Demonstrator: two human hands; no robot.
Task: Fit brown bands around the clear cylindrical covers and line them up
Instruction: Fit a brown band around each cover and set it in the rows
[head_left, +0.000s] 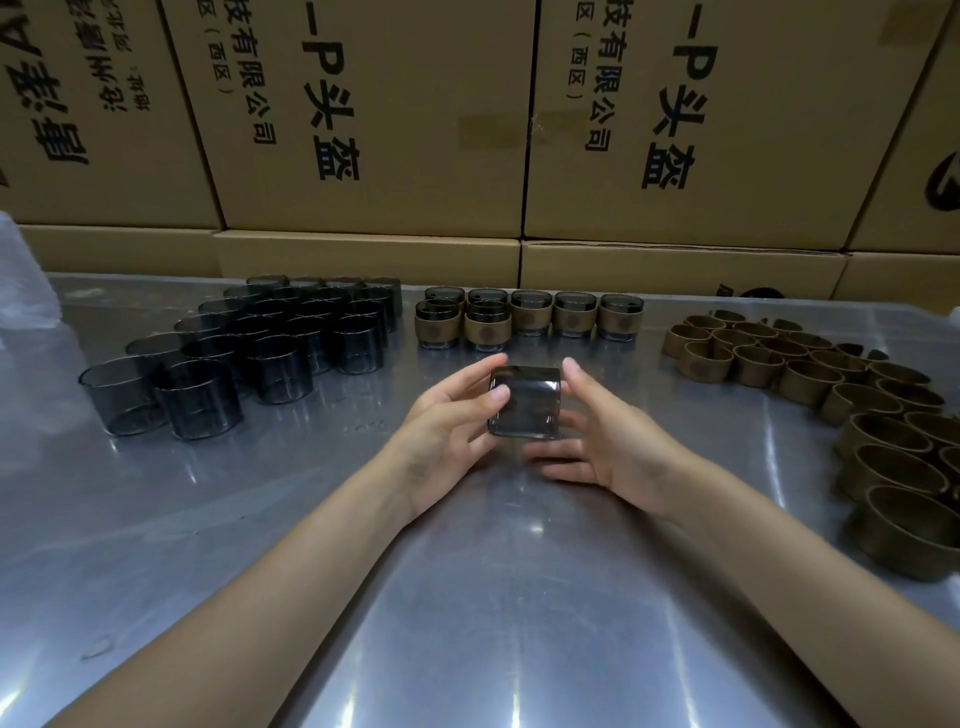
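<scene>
A smoky clear cylindrical cover with no band is held above the table centre between both hands. My left hand grips its left side with thumb and fingers. My right hand touches its right side, thumb on the upper edge, fingers spread below. Several bare covers stand grouped at the left. Several banded covers stand in rows at the far centre. Loose brown bands lie heaped along the right.
The work surface is a shiny metal table. Stacked cardboard boxes with printed characters wall off the far edge. A crumpled clear plastic bag sits at the far left.
</scene>
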